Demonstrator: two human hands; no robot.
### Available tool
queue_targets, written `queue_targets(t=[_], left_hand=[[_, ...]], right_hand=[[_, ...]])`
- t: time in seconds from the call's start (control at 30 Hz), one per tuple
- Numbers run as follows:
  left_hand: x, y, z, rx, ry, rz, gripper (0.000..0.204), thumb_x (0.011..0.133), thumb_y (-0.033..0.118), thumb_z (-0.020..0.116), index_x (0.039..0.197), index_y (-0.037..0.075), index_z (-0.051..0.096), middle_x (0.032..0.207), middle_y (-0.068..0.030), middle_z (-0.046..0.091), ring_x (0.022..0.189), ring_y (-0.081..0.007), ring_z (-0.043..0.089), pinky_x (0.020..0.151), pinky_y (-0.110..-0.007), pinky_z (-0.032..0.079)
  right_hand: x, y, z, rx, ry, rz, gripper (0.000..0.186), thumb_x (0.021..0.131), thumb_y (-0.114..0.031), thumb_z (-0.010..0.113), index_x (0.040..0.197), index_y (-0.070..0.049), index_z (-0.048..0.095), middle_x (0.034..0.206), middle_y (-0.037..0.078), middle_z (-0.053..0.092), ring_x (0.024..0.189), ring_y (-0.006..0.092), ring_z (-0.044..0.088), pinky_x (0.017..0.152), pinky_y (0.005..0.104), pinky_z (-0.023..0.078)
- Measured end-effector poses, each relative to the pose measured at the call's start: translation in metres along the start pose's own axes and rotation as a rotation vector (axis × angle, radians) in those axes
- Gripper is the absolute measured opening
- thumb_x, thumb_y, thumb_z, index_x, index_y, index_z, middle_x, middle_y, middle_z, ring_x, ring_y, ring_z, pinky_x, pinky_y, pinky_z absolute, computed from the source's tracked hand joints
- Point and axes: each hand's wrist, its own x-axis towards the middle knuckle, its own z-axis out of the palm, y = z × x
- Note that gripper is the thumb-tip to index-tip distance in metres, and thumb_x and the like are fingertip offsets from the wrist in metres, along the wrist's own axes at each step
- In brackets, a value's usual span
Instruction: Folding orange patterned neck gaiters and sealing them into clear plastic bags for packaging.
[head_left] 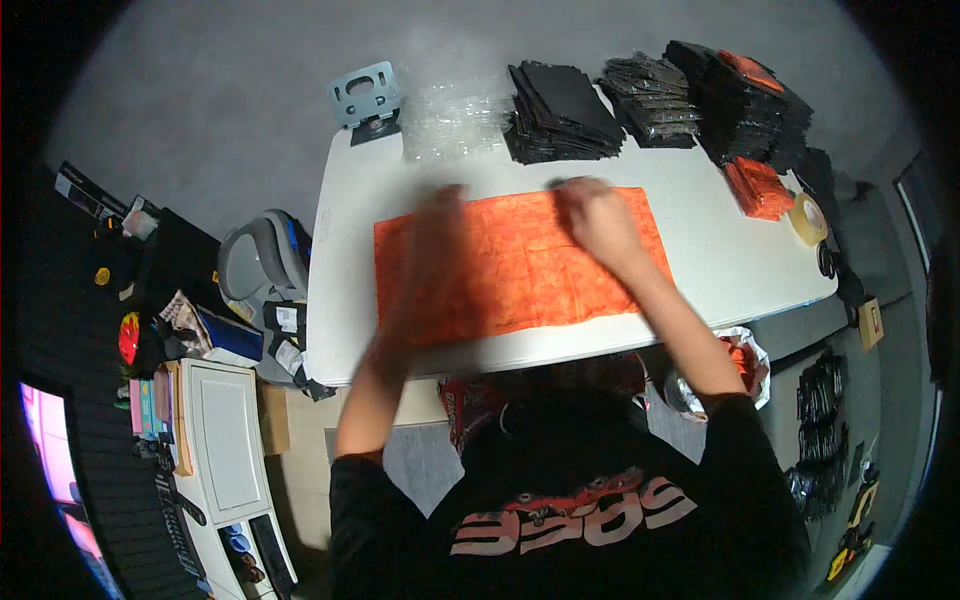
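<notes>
A creased orange cloth (520, 265), roughly rectangular, lies spread flat across the white table (345, 290) in front of me. My left hand (435, 220) is over the cloth's far left part; motion smears it, and its fingers cannot be made out. Over the far right part is my right hand (600, 215), its fingers curled closed near the cloth's far edge. A small dark patch shows at its fingertips, too blurred to name.
Along the far edge stand a grey metal stand (363, 95), clear plastic packets (455, 120), black flat sheets (565, 110), and dark wrapped packets (650, 100). At right lie orange packets (758, 188) and a tape roll (808, 220). A bag (745, 370) stands below.
</notes>
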Motion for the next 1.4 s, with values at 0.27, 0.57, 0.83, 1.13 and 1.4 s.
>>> queue_targets(t=[0.27,0.57,0.83,1.13,1.4], left_hand=[[-0.015,0.062,0.060,-0.033,-0.047,0.144,0.050,0.102,0.023,0.055,0.143,-0.005,0.056,0.151,-0.0264,0.052,0.144,-0.0422,0.044,0.120,-0.055,0.033],[-0.034,-0.018,-0.004,0.082,-0.150,-0.004,0.061,0.103,0.035,0.056,0.152,0.001,0.047,0.155,-0.0238,0.048,0.146,-0.0453,0.039,0.120,-0.062,0.030],[-0.058,0.062,0.015,-0.054,-0.156,0.173,0.058,0.102,0.024,0.054,0.152,-0.003,0.045,0.161,-0.0250,0.040,0.150,-0.0454,0.034,0.122,-0.058,0.029],[-0.105,0.066,-0.056,0.103,-0.304,-0.047,0.078,0.100,0.053,0.059,0.160,0.007,0.038,0.168,-0.0234,0.029,0.156,-0.0450,0.023,0.125,-0.061,0.021],[-0.100,0.054,-0.091,0.156,-0.429,-0.107,0.094,0.093,0.060,0.064,0.163,0.007,0.031,0.169,-0.0276,0.023,0.156,-0.0521,0.016,0.126,-0.063,0.015]], right_hand=[[-0.007,-0.014,0.070,-0.047,-0.183,-0.052,0.054,0.103,-0.022,0.052,0.151,0.001,0.048,0.159,0.022,0.046,0.149,0.0426,0.039,0.124,0.0538,0.031],[-0.030,0.049,0.002,-0.260,-0.401,0.092,0.079,0.107,-0.062,0.035,0.166,-0.011,0.026,0.174,0.014,0.019,0.162,0.0353,0.010,0.131,0.0531,0.009],[-0.044,-0.052,0.017,-0.036,-0.175,-0.106,0.060,0.104,-0.029,0.054,0.152,0.005,0.046,0.165,0.023,0.035,0.154,0.0443,0.029,0.125,0.0606,0.024],[-0.101,-0.033,-0.018,-0.239,-0.353,0.054,0.080,0.103,-0.060,0.049,0.163,-0.009,0.035,0.172,0.017,0.022,0.161,0.0397,0.014,0.128,0.0595,0.015],[-0.100,-0.017,-0.054,-0.232,-0.464,0.161,0.095,0.095,-0.073,0.053,0.164,-0.010,0.032,0.173,0.018,0.019,0.160,0.0419,0.010,0.128,0.0591,0.012]])
